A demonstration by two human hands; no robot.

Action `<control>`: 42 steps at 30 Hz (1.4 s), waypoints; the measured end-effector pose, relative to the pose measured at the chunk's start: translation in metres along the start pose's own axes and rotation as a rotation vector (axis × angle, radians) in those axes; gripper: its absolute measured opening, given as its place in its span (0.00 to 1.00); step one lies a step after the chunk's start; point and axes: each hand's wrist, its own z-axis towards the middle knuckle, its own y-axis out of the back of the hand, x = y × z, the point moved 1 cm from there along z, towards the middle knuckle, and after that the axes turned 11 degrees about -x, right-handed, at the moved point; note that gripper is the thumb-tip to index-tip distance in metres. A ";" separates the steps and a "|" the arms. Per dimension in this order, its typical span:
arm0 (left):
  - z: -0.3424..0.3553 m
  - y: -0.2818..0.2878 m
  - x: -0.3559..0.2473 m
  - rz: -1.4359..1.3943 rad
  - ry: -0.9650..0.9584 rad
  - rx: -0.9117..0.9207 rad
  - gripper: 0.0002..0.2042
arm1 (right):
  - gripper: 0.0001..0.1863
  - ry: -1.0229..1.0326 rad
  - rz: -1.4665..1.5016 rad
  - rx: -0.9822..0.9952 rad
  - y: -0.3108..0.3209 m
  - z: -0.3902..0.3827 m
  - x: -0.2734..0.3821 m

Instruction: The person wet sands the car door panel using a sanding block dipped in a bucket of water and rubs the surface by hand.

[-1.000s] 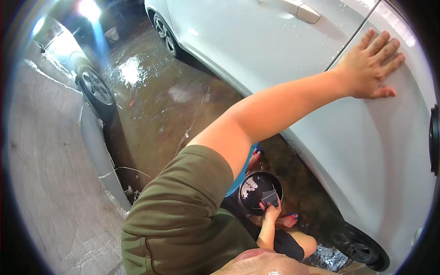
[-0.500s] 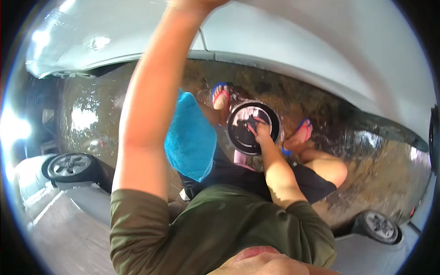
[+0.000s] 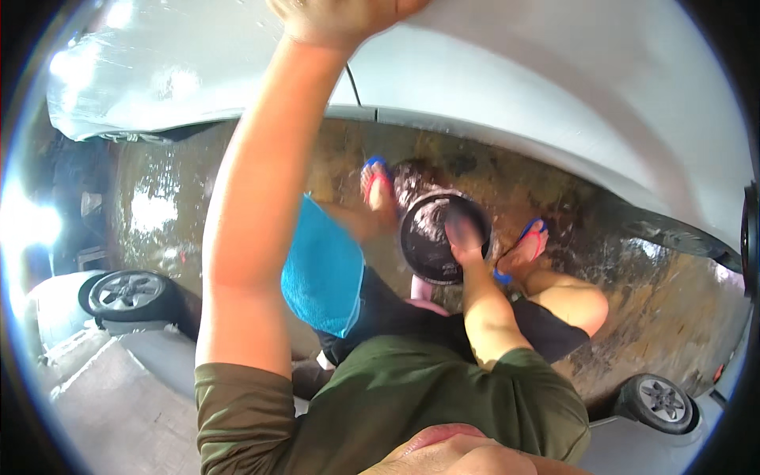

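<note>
My left hand (image 3: 340, 20) is raised to the top edge, over the pale silver car body (image 3: 514, 55); its fingers are partly cut off. My right hand (image 3: 467, 235) is down in a round black bucket (image 3: 405, 241), smeared by motion. A dark blur lies at its fingers, and I cannot make out what it is. Water with light foam shows in the bucket. A light blue cloth (image 3: 321, 269) hangs over my left thigh, beside my left arm. Just below the bucket is a pink object (image 3: 426, 301), partly hidden.
My feet, in blue and red flip-flops (image 3: 376, 178), stand either side of the bucket on wet brown ground (image 3: 633, 317). The car's lower sill (image 3: 443, 123) runs across ahead. Behind me are other vehicles with a left wheel (image 3: 127, 293) and a right wheel (image 3: 661, 402).
My left hand shows more of itself at the top edge. My right hand has shifted within the bucket and is now blurred. The whole view has moved slightly, putting the ground lower.
</note>
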 end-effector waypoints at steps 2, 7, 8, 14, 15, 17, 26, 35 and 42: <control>-0.006 0.009 -0.020 0.021 0.058 0.074 0.36 | 0.11 0.064 -0.042 0.077 -0.004 -0.024 0.022; -0.011 0.027 -0.037 -0.110 0.157 0.201 0.35 | 0.14 0.096 -0.153 0.129 -0.023 -0.096 0.080; -0.014 0.026 -0.044 -0.116 0.162 0.200 0.34 | 0.14 0.151 -0.218 0.139 -0.024 -0.113 0.095; -0.029 0.046 -0.045 -0.296 0.047 0.416 0.37 | 0.20 0.374 -0.370 0.376 -0.174 -0.358 0.173; -0.019 0.042 -0.044 -0.348 0.032 0.489 0.38 | 0.23 0.534 -0.380 0.477 -0.212 -0.415 0.195; 0.014 0.030 -0.022 -0.354 -0.023 0.434 0.41 | 0.22 0.793 -0.317 0.999 -0.283 -0.523 0.222; 0.201 -0.028 0.065 -0.028 0.157 0.325 0.44 | 0.21 0.933 -0.078 0.987 -0.292 -0.556 0.192; 0.210 -0.062 0.004 0.043 0.301 0.317 0.52 | 0.19 0.080 -0.467 0.163 -0.036 -0.167 0.029; 0.226 -0.076 -0.017 -0.230 0.140 0.387 0.44 | 0.18 0.116 -0.741 0.124 -0.023 -0.143 -0.006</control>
